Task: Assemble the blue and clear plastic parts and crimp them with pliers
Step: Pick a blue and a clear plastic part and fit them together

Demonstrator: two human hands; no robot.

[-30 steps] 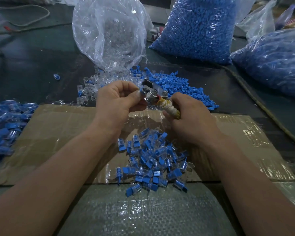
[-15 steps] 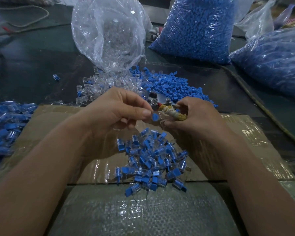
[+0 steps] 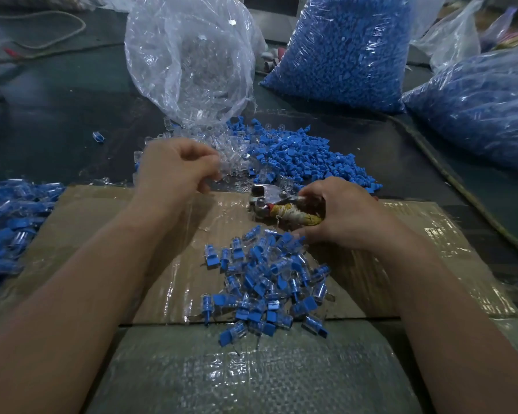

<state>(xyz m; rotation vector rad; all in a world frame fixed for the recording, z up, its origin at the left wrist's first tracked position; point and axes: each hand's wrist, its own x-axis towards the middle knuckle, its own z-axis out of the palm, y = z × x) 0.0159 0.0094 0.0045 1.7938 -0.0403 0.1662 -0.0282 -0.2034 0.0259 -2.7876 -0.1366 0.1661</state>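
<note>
My right hand [image 3: 344,216] grips the pliers [image 3: 265,200] by their yellow-taped handle, and the metal head lies low over the cardboard [image 3: 87,234]. My left hand [image 3: 177,171] is up and to the left, its curled fingers at the edge of the loose clear parts [image 3: 231,156]. Motion blur hides whether it pinches one. Loose blue parts [image 3: 305,156] lie just behind the pliers. A heap of joined blue-and-clear pieces [image 3: 269,282] sits on the cardboard below both hands.
An open clear bag [image 3: 192,61] of clear parts stands behind my left hand. Full bags of blue parts stand at the back [image 3: 341,49] and at the right [image 3: 476,115]. Another pile of joined pieces [image 3: 6,222] lies at far left. A cord [image 3: 431,162] runs along the right.
My left hand left the pliers' jaws and moved up and left to the clear parts. My right hand lowered the pliers toward the cardboard.
</note>
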